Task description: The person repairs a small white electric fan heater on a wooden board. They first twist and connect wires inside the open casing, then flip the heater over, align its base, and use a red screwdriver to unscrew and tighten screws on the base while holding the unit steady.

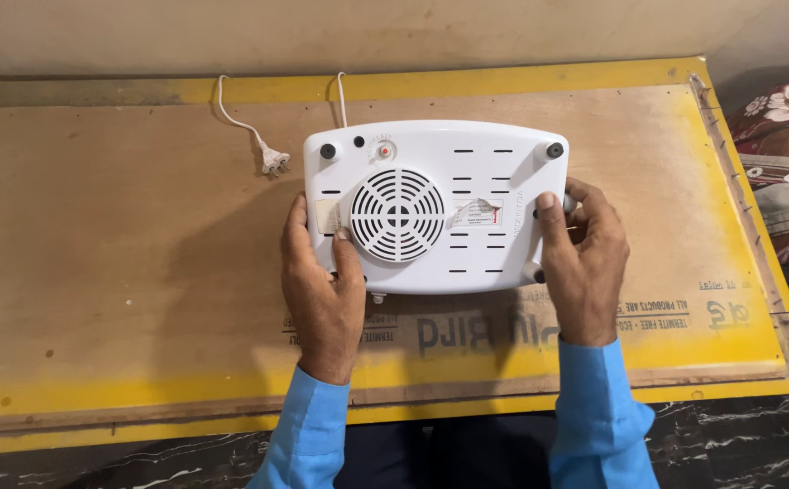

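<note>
Nearest the camera, two blue sleeves are seen at 6 o'clock. The left hand [322, 290] is laid on the white appliance [435, 206] at its 8 o'clock edge, grip wrapped over the rim with thumb beside the round fan grille [398, 215]. The right hand [583, 263] is clamped on the 4 o'clock corner. The appliance is turned underside up at the centre of the table [95, 254]. Its casing is closed; no part is seen removed. At 11 o'clock the plug [274, 161] lies unconnected.
</note>
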Demonstrator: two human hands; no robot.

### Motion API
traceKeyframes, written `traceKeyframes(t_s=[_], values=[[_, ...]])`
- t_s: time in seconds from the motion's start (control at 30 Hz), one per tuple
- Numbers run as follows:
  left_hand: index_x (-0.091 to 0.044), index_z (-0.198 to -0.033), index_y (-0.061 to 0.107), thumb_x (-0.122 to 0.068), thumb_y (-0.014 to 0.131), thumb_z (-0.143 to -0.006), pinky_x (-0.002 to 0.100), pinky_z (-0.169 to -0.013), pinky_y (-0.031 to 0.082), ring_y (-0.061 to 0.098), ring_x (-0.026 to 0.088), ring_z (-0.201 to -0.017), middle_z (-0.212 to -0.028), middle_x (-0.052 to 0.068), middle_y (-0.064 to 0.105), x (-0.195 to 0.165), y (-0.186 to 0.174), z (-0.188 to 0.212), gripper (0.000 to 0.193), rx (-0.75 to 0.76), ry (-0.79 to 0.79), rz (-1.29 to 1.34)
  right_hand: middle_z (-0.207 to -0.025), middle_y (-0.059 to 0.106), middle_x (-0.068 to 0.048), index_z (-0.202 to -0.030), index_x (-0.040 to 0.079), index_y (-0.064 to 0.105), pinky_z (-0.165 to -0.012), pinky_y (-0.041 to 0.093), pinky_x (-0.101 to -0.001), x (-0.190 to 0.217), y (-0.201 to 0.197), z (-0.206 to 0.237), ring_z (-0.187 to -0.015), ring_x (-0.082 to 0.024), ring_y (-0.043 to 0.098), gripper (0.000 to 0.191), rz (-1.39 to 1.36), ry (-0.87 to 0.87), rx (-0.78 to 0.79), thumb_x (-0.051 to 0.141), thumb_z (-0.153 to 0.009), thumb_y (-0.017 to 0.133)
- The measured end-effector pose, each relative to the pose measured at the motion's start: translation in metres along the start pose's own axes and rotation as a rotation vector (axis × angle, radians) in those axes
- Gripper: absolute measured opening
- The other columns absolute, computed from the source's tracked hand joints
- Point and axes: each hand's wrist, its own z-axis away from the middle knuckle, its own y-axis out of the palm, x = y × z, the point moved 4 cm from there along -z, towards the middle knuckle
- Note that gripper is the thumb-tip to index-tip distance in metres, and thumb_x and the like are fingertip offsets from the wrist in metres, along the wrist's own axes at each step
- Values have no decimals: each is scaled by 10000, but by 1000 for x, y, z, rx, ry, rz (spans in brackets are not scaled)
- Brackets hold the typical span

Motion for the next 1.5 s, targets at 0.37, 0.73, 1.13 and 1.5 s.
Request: traceKeyframes(t_s=[0.37,0.73,1.13,1.5], values=[[47,-1271,514,-99,697,-905,351,-943,567,677,230,-1078,-1207,181,638,18,-6,-12,434,34,-169,217,-926,603,-21,-1113,25,575,-667,468,-223,-28,19,-35,-801,-70,541,434,-400,10,210,443,-1018,639],[45,-1362,489,-103,774,-814,365,-1057,537,630,219,-1226,-1313,170,631,57,0,-46,635,330,-350,627,-1065,618,-35,-1245,21,545,-795,537,-253,-73,43,-54,-942,-93,603,663,-616,165,363,593,-927,652],[4,-1445,509,-484,832,-698,426,-1078,502,631,314,-1267,-1303,241,671,79,4,-56,948,513,-440,447,-1242,654,-113,-1387,-10,491,-927,563,-316,-58,44,-47,-1125,-170,658,792,-732,143,487,604,-910,639],[-39,-1525,438,-563,787,-682,426,-1133,412,563,306,-1348,-1402,206,619,82,5,-53,1052,526,-447,481,-1250,657,-135,-1399,1,485,-933,581,-319,-55,45,-42,-1134,-175,677,778,-742,99,482,605,-925,608]])
